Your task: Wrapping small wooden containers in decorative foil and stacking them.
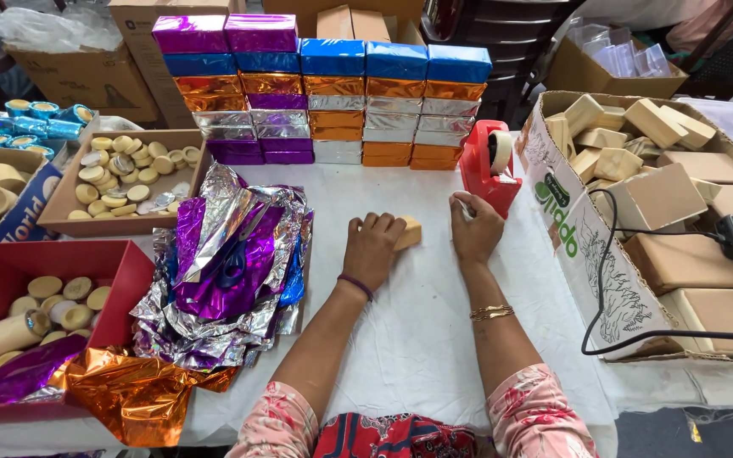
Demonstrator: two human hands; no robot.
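Forearms: both stretch far across the white-clothed table (417, 339).
Left hand (372, 248): palm down, grip pressed on small tan soap block (410, 231), mid-table.
Right hand (473, 229): grip pinching tape strip beside red tape dispenser (489, 170).

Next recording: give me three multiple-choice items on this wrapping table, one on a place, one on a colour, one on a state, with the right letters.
1. Where is the red tape dispenser?
A. Just beyond the right hand
B. Inside the red box
C. On the foil pile

2. What colour is the top layer of the two leftmost columns in the stack of wrapped blocks?
A. Blue
B. Purple
C. Orange

3. What is the left hand doing?
A. Lifting scissors
B. Hanging off the table
C. Resting on a tan block on the white cloth

Answers: 1 A, the dispenser stands right behind the right hand's fingers. 2 B, both leftmost tops are shiny purple. 3 C, the fingers lie on the block.
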